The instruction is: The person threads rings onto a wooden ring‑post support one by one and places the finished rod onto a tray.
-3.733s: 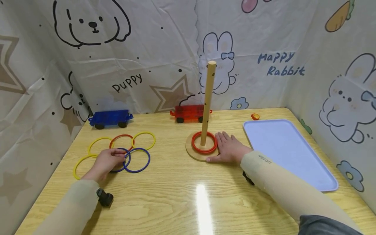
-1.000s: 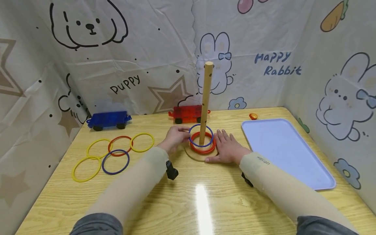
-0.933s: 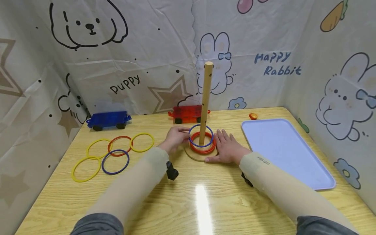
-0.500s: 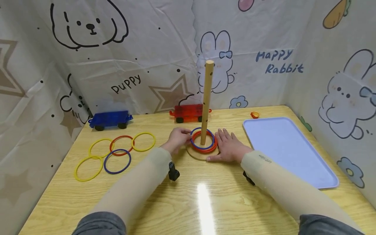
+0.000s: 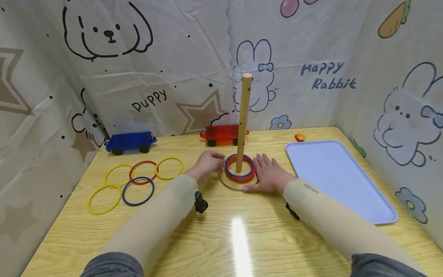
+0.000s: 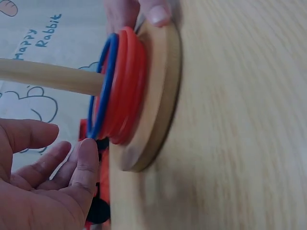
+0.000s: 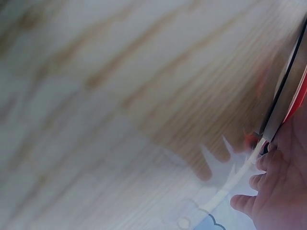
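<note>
A wooden peg (image 5: 244, 115) stands upright on its round base (image 5: 231, 185) at mid-table. Around its foot lies a stack of red rings (image 6: 129, 96), topped by a blue ring (image 6: 110, 67) that tilts slightly in the left wrist view. My left hand (image 5: 207, 165) is just left of the stack; thumb and fingers are parted, holding nothing, one fingertip right at the blue ring's lower edge. My right hand (image 5: 270, 175) rests spread on the base's right side, thumb at its front edge. In the right wrist view, that hand shows at the lower right.
At left on the table lie another blue ring (image 5: 138, 205), a red ring (image 5: 143, 161) and several yellow rings (image 5: 169, 157), some overlapping. Behind stand a blue toy wagon (image 5: 129, 142) and a red one (image 5: 221, 132). A pale lilac tray (image 5: 335, 177) and a small orange piece (image 5: 299, 137) are at right.
My left hand brought a blue ring from the table group to the peg. It came down onto the red rings, and the fingers let go. My right hand stayed on the base.
</note>
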`<state>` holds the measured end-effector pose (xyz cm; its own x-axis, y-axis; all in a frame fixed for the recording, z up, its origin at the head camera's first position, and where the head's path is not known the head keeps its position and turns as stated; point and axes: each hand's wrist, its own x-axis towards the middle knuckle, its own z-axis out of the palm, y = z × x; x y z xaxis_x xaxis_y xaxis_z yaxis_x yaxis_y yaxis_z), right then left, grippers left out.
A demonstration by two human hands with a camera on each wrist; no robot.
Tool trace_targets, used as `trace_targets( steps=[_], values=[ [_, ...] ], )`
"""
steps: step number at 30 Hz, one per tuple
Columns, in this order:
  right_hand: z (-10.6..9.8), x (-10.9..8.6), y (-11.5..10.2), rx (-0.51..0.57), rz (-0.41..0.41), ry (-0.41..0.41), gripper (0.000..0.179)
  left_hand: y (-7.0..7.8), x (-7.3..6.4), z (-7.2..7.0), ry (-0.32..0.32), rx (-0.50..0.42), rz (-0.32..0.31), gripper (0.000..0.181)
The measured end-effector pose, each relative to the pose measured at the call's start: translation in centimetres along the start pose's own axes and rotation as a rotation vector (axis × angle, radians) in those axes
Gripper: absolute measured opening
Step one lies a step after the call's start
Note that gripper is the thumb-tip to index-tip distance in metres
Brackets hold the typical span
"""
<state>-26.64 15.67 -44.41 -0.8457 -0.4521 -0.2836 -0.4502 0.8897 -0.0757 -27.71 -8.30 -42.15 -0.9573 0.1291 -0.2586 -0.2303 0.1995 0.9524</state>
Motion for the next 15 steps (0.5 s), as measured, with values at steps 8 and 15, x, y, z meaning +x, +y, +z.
trace_targets(
  steps=[8, 15],
  values=[
    [0.3, 0.4, 0.3, 0.000, -0.006, -0.006, 0.131, 1.4, -1.2, -3.8, 0.009, -0.035, 0.063, 0.036],
    [1.0, 0.9, 0.7, 0.019, -0.009, 0.011, 0.134, 2.1, -3.3, -9.6, 0.033, -0.080, 0.096, 0.043]
  ],
)
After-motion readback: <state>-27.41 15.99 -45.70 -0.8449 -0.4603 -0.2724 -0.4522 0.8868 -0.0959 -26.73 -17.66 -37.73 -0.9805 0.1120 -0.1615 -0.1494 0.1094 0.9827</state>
